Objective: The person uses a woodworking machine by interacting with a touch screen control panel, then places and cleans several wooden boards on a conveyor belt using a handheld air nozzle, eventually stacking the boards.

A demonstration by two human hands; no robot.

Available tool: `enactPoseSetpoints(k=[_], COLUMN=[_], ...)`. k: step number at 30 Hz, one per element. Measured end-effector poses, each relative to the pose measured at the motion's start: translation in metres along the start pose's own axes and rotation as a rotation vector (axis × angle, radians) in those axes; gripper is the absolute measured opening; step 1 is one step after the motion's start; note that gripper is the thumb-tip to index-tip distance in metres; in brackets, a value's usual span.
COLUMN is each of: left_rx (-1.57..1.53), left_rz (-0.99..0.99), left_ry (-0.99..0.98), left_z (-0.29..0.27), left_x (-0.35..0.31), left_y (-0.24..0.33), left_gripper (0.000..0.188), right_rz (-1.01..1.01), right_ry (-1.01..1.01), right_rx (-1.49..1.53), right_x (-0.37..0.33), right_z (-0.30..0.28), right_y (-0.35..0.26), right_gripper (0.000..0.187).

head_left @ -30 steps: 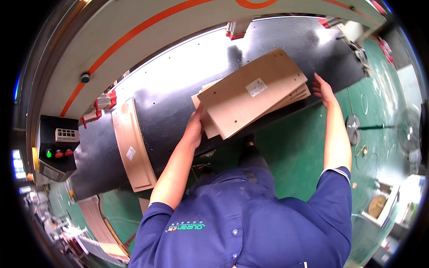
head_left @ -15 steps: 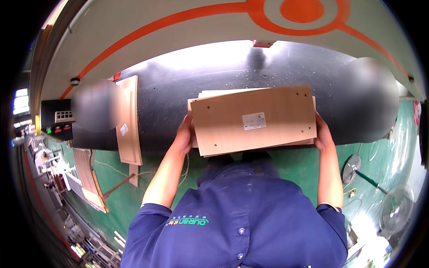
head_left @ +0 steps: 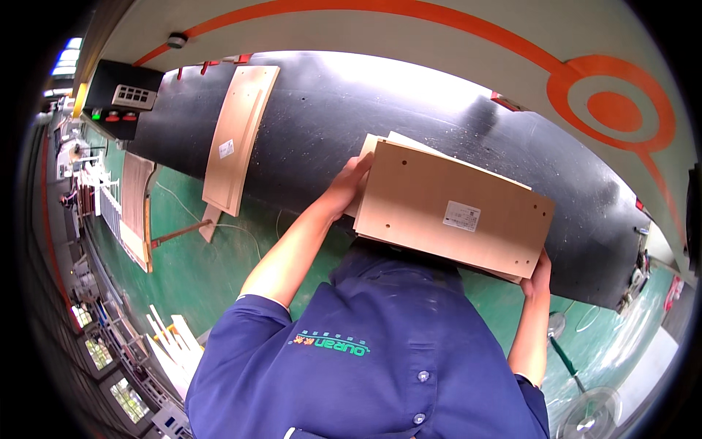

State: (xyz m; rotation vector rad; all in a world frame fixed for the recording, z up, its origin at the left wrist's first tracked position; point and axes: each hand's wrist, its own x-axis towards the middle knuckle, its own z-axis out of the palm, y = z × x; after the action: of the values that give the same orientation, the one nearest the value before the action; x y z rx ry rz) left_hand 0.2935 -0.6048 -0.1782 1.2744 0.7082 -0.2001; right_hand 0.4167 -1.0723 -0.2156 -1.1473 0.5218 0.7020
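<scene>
A stack of light wood-coloured boards is gripped between my two hands at the near edge of a black work table. The top board has several drilled holes and a white label. My left hand wraps the stack's left end, fingers partly behind the upper corner. At the lower right corner, my right hand is closed round the edge, its fingertips largely hidden beneath. Edges of further boards show behind and under the top one. Whether the stack touches the table or is lifted off it, I cannot tell.
More wood-coloured panels lie across the black table on the left, overhanging its near edge. A control box with buttons stands at the far left. A white machine beam with orange stripes spans the back. A fan is at lower right.
My view has turned, so the table and panels now slant down to the right. The stack tilts with them in the picture, still between both hands.
</scene>
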Motion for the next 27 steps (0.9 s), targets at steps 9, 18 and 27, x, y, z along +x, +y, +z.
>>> enactPoseSetpoints(k=[9,18,27], left_rx=[-0.05,-0.106,-0.115], left_rz=[-0.082,-0.055,-0.062], left_ry=[0.16,0.178,0.202], left_z=[-0.024,-0.027,-0.028], left_x=[-0.052,-0.087,-0.113], left_y=[-0.069,-0.095,-0.11], left_gripper=[0.068,0.066,0.063], right_rz=[0.075,0.101,0.118], right_ry=[-0.075,-0.082,-0.098], right_rx=[-0.02,-0.095,-0.124], right_x=[-0.03,-0.051,-0.064], right_z=[-0.006,-0.01,-0.019], right_y=[0.022,0.034,0.046], right_gripper=[0.054,0.067,0.066])
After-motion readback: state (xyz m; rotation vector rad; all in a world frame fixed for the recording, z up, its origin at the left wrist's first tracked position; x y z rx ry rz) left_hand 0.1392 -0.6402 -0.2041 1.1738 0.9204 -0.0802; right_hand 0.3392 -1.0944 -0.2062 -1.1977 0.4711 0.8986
